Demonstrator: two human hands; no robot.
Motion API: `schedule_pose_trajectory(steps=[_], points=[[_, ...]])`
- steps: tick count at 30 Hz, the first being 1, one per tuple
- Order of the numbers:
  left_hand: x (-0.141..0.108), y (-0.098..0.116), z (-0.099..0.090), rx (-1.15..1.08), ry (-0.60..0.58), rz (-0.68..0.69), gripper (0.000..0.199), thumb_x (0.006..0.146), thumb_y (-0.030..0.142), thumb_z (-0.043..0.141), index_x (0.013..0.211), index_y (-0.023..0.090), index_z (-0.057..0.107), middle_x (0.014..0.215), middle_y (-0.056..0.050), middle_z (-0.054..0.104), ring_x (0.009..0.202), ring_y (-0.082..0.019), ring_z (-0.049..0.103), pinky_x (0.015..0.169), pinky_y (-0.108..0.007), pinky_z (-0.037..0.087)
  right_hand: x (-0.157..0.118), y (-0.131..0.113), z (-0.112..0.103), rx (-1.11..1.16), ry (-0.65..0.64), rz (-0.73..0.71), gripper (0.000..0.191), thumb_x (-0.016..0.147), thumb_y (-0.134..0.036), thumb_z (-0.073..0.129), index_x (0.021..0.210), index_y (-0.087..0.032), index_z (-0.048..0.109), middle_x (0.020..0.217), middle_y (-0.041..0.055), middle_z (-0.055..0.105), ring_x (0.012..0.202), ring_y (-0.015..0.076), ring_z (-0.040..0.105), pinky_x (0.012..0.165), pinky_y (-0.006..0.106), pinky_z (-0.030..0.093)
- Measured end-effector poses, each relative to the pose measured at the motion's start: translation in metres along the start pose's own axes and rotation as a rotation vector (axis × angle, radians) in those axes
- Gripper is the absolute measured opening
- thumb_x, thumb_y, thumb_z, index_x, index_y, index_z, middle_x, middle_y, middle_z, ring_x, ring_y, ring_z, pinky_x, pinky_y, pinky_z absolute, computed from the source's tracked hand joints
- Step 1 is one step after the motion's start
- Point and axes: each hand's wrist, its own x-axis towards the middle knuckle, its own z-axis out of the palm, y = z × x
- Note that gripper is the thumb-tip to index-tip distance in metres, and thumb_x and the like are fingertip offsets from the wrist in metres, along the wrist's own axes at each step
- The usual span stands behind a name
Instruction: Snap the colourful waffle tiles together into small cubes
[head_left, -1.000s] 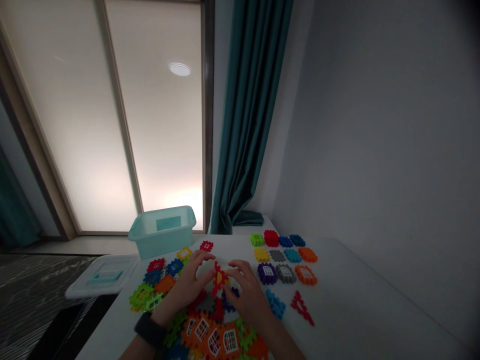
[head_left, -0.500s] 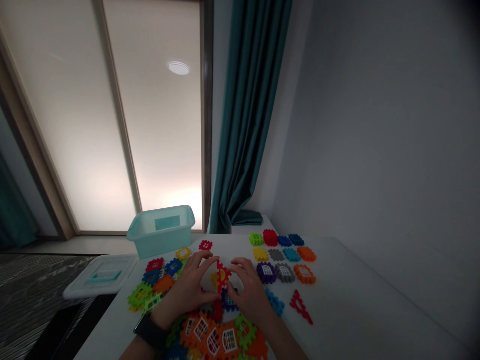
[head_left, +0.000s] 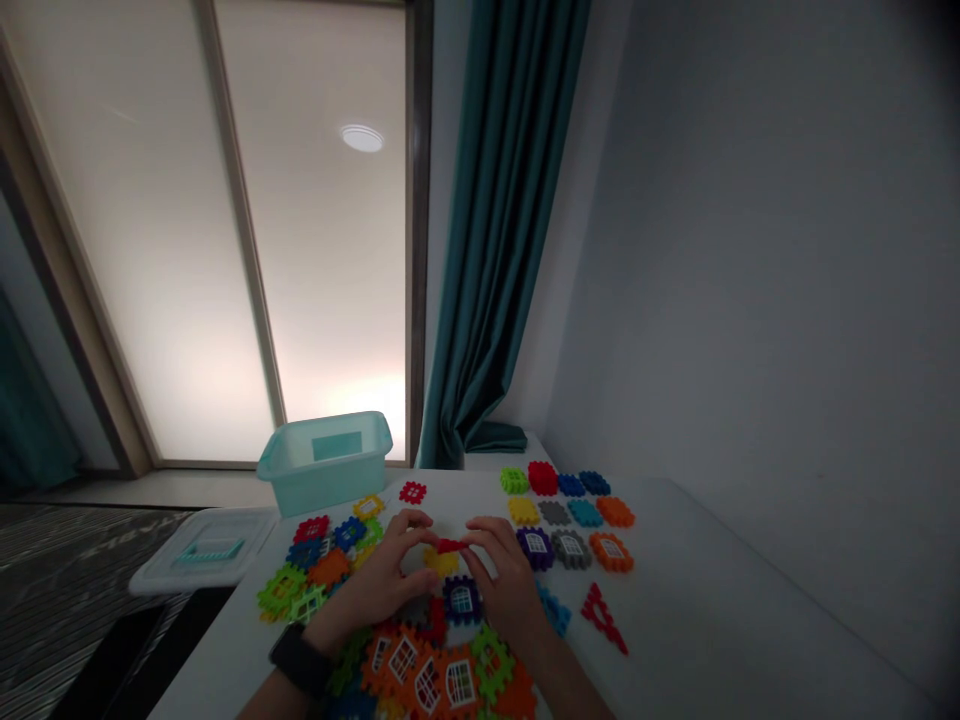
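Observation:
Between my two hands, above the table, a red toothed piece [head_left: 451, 546] is held nearly edge-on. My left hand [head_left: 386, 577], with a dark watch on its wrist, pinches the piece's left end. The fingertips of my right hand [head_left: 502, 580] grip its right end. Just below lie a yellow piece [head_left: 442, 563] and a dark blue piece with a window [head_left: 462, 600]. Nearer to me is a pile of orange window pieces [head_left: 427, 672] with green ones. A red triangular piece [head_left: 603, 618] lies right of my right hand.
Sorted stacks of coloured pieces [head_left: 571, 548] stand in rows at the right. Loose pieces [head_left: 328, 569] are heaped at the left. A teal bin [head_left: 328, 485] stands at the back left, beside a clear lid [head_left: 206, 580]. A teal curtain [head_left: 499, 250] hangs behind.
The red piece has turned from upright to nearly flat and edge-on between my fingers. My hands have changed their grip on it, and the dark blue window piece shows more.

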Motion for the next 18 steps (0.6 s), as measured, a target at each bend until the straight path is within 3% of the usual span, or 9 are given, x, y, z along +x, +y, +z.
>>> schedule_pose_trajectory(steps=[3,5,9,12,14,18], points=[[0.002,0.005,-0.002,0.027,0.042,-0.002,0.020,0.093,0.037,0.058,0.103,0.025,0.070,0.122,-0.008,0.059,0.118,-0.026,0.056,0.106,-0.042,0.046,0.002,0.001,0.000,0.084,0.026,0.151,0.014,0.096,-0.030,0.054,0.088,-0.023,0.064,0.106,0.0075,0.064,0.104,0.0232,0.063,0.090,0.037,0.056],[0.002,0.010,-0.003,0.077,0.077,0.008,0.021,0.092,0.035,0.061,0.109,0.026,0.069,0.121,-0.008,0.059,0.118,-0.027,0.056,0.105,-0.043,0.046,0.003,0.003,0.000,0.155,0.028,0.234,0.017,0.095,-0.033,0.055,0.083,-0.022,0.062,0.105,0.0077,0.062,0.101,0.0225,0.064,0.086,0.035,0.057],[0.000,0.015,-0.002,0.200,0.104,0.075,0.060,0.084,0.031,0.071,0.141,0.030,0.050,0.133,-0.010,0.053,0.125,-0.030,0.051,0.108,-0.047,0.044,0.002,0.007,0.002,0.246,-0.006,0.302,0.015,0.092,-0.029,0.055,0.079,-0.022,0.059,0.108,0.0074,0.058,0.095,0.0201,0.064,0.082,0.032,0.058],[-0.003,0.016,-0.002,0.317,0.078,0.114,0.089,0.075,0.028,0.080,0.151,0.034,0.035,0.143,-0.012,0.045,0.132,-0.034,0.045,0.110,-0.052,0.041,0.000,0.005,0.002,0.206,-0.066,0.300,0.012,0.088,-0.022,0.056,0.076,-0.022,0.056,0.105,0.0062,0.058,0.095,0.0207,0.065,0.084,0.034,0.056],[-0.004,0.017,-0.002,0.390,0.037,0.122,0.095,0.071,0.028,0.085,0.151,0.036,0.034,0.146,-0.012,0.043,0.132,-0.036,0.044,0.109,-0.054,0.041,-0.001,0.002,0.002,0.167,-0.102,0.285,0.013,0.086,-0.020,0.057,0.073,-0.022,0.055,0.102,0.0052,0.059,0.098,0.0216,0.064,0.088,0.035,0.054],[-0.004,0.018,-0.002,0.451,0.006,0.122,0.091,0.066,0.028,0.089,0.144,0.037,0.044,0.144,-0.010,0.045,0.131,-0.037,0.045,0.108,-0.056,0.042,-0.001,-0.004,0.001,0.204,-0.150,0.293,0.013,0.085,-0.020,0.058,0.073,-0.022,0.056,0.101,0.0043,0.059,0.100,0.0219,0.063,0.095,0.038,0.049]])
